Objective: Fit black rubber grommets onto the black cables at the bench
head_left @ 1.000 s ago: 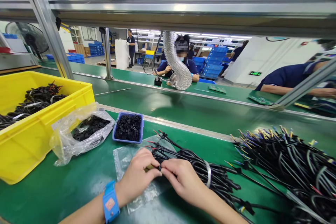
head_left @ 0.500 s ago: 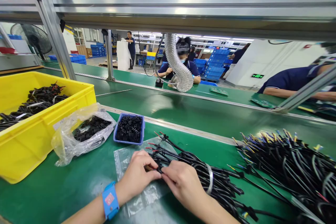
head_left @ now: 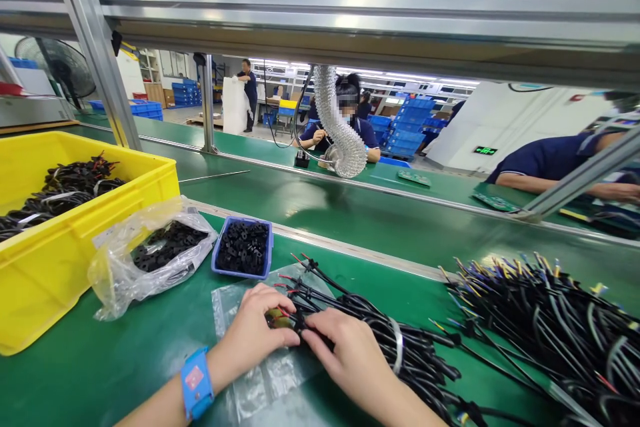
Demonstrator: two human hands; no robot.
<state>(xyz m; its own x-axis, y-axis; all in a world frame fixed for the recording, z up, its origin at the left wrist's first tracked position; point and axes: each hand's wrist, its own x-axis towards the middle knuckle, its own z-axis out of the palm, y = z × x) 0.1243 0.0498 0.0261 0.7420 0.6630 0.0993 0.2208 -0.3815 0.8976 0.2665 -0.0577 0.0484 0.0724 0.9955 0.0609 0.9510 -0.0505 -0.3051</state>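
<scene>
My left hand (head_left: pixel 257 328), with a blue band at the wrist, pinches a small black part at the end of a cable, over a clear plastic bag (head_left: pixel 265 390). Close beside it, my right hand (head_left: pixel 345 353) is closed on the black cable, thumb and finger near the same part. Red wire ends show between the hands. Behind and right of my right hand lies a bundle of black cables (head_left: pixel 370 310) with a white tie. A blue tray (head_left: pixel 243 275) of small black parts stands behind my left hand.
A yellow bin (head_left: pixel 90 220) with cables stands left, beside an open clear bag (head_left: pixel 115 287) of black parts. More black cables (head_left: pixel 545 320) are piled right. A metal rail (head_left: pixel 320 242) crosses behind; people work beyond.
The fingers of my left hand have opened wider around the wire ends, and a yellowish-brown patch now shows between them. The view has shifted slightly.
</scene>
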